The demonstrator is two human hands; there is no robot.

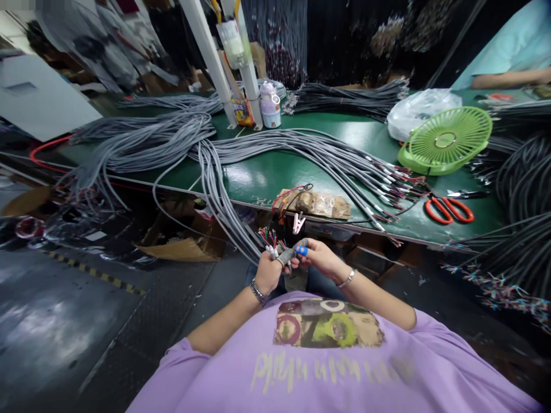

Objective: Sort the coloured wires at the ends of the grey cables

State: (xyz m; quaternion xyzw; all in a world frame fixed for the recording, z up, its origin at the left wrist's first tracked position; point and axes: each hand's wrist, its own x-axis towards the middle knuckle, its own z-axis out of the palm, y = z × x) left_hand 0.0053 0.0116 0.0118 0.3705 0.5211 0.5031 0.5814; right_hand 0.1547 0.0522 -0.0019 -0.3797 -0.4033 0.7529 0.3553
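Note:
My left hand point(271, 269) is closed round the ends of several grey cables point(226, 201), whose stripped coloured wires point(269, 238) stick up above the fist. Fingers of my right hand point(321, 258) pinch close against the left thumb, at the wire ends; what exactly lies between them is too small to tell. Both hands have wrapped fingertips, with blue tape point(302, 250) on one right finger. Just beyond the hands, a pale clip point(298, 222) stands at the bench edge beside a taped cardboard piece point(327, 205).
More grey cables point(275, 140) lie across the green bench point(253, 178). Orange-handled scissors point(447, 210), a green fan point(447, 140) and a plastic bag point(419, 112) are at the right. A bottle point(270, 106) stands by the white post point(210, 57). Black cables point(525, 183) hang far right, near another person's arm point(508, 79).

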